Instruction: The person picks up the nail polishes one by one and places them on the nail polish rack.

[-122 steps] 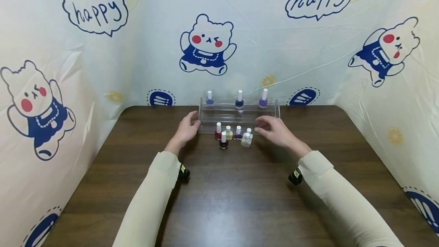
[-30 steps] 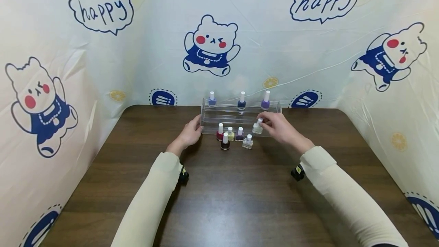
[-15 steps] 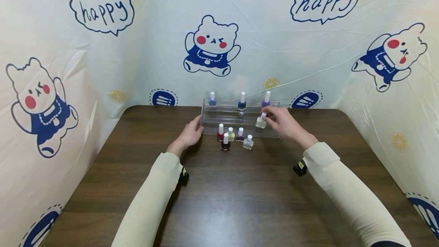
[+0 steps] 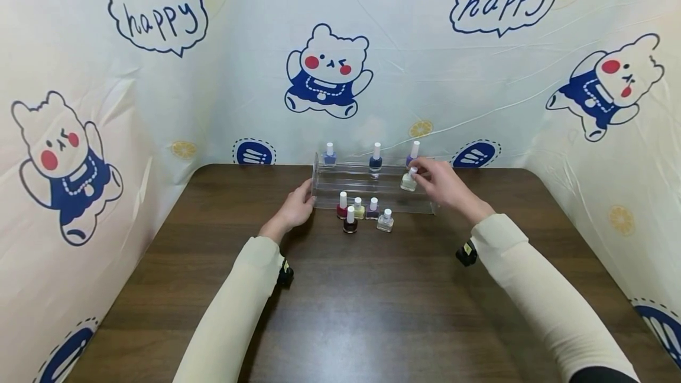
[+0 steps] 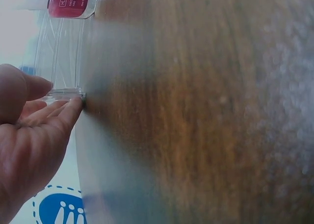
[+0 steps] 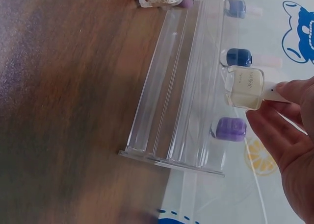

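A clear stepped display rack (image 4: 340, 185) stands at the back of the table. My left hand (image 4: 291, 208) holds its left end panel between thumb and fingers, as the left wrist view shows. My right hand (image 4: 443, 182) pinches the white cap of a pale, off-white nail polish bottle (image 6: 246, 88), held above the rack's right part. On the top step stand a light blue nail polish (image 4: 330, 156), a dark blue nail polish (image 4: 375, 162) and a purple nail polish (image 6: 231, 129), the last partly behind my right hand in the head view.
In front of the rack stand a red nail polish (image 4: 342, 208), a yellow one (image 4: 359, 210), a dark purple one (image 4: 372, 211), a near-black one (image 4: 350, 224) and a clear one (image 4: 385, 222). A printed cloth (image 4: 415, 64) hangs behind the brown table (image 4: 340, 312).
My right hand has picked up the pale nail polish from beside the clear one and carried it up and right over the rack. My left hand has closed on the rack's left end.
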`<state>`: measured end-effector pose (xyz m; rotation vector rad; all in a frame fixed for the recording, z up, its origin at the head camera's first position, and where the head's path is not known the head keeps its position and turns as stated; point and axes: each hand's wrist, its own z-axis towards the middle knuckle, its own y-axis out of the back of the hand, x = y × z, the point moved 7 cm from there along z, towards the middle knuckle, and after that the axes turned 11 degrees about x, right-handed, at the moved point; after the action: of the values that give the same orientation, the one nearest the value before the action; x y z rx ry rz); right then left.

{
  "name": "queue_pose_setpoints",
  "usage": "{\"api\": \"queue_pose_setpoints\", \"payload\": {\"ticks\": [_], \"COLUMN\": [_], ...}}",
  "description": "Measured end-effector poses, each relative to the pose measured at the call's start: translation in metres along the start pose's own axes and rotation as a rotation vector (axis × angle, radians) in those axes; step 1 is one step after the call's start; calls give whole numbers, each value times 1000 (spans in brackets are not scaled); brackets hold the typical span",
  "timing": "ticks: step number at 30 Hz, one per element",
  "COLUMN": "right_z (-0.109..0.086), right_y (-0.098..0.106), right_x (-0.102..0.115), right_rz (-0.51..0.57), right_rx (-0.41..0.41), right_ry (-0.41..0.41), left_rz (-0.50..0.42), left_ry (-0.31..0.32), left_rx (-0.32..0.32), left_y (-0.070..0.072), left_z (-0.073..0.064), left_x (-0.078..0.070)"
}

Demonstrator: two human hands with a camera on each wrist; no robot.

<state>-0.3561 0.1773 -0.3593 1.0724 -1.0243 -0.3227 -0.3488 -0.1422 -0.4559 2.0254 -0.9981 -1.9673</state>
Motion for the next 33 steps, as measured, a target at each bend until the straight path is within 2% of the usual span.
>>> {"api": "queue_pose_setpoints", "payload": {"ticks": [12, 33], "right_z": [7, 17], "right_y": [5, -2], "right_x": [-8, -26], "right_rz": [-13, -51], "right_rx": [-19, -54], "right_ry": [5, -3], "left_rz": [-12, -8], "left_ry": [6, 23], "left_rx": [-2, 18], "left_y": [1, -1], "left_z": [1, 4], "left_x": [1, 6]}}
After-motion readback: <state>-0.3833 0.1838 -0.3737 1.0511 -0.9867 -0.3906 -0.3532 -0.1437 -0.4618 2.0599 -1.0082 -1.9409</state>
